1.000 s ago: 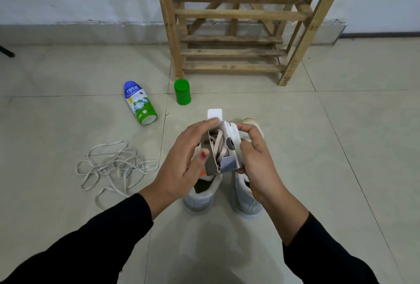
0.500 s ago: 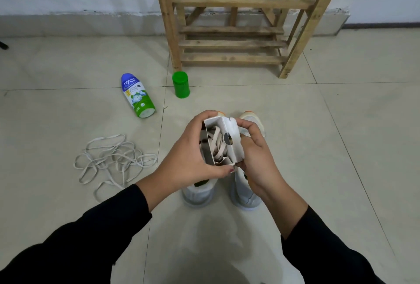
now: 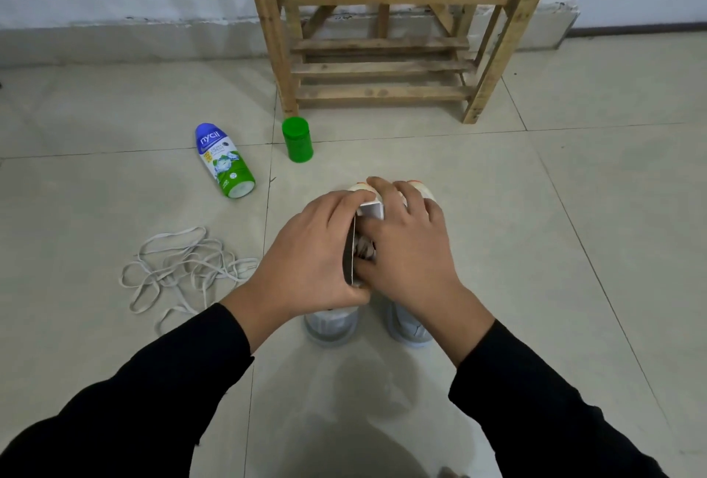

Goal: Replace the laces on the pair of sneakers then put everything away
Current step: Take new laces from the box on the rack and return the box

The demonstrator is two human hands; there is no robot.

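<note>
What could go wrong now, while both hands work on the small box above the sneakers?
The left hand grips the small box while the right hand works at its opening; the cardboard may tear or drop onto the sneakers. The laces inside may come out tangled. The loose laces lying nearby could get mixed with them.
</note>
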